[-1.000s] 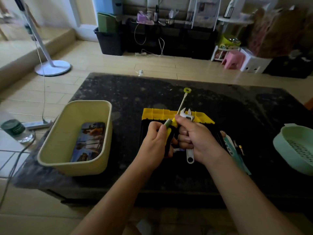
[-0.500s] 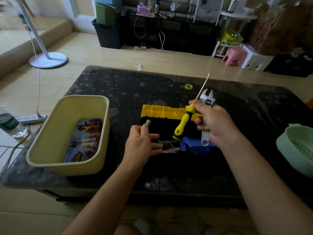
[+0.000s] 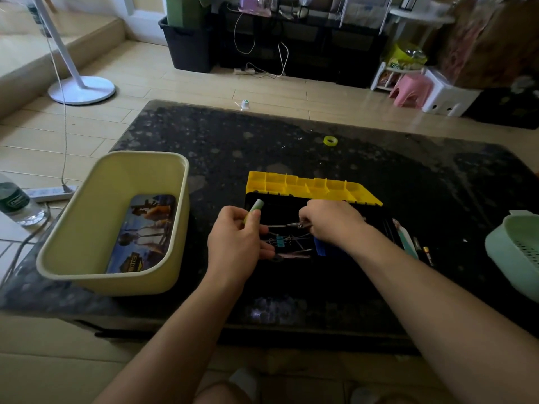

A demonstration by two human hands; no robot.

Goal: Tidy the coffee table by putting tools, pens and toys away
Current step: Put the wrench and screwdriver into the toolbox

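Observation:
A black toolbox (image 3: pixel 262 201) with a yellow compartment tray (image 3: pixel 312 189) lies open mid-table. My left hand (image 3: pixel 236 243) holds a pale green pen (image 3: pixel 256 207) upright at the box's left edge. My right hand (image 3: pixel 329 223) is down inside the box, fingers curled over a tool; a thin metal screwdriver shaft (image 3: pixel 281 226) pokes out leftward from it. The handle and the wrench are hidden under the hand. A blue binder clip (image 3: pixel 280 240), a blue item (image 3: pixel 320 246) and thin metal pieces lie in the box.
A cream bin (image 3: pixel 73 228) holding a picture-printed case (image 3: pixel 143 231) stands at the left of the dark table (image 3: pixel 204 135). A mint basket (image 3: pixel 507 246) sits at the right edge. Pens (image 3: pixel 408 243) lie right of the toolbox. A yellow tape ring (image 3: pixel 330 140) lies farther back.
My right hand has dropped from above the toolbox down into it, taking the screwdriver and wrench along. My left hand keeps the green pen and has barely moved.

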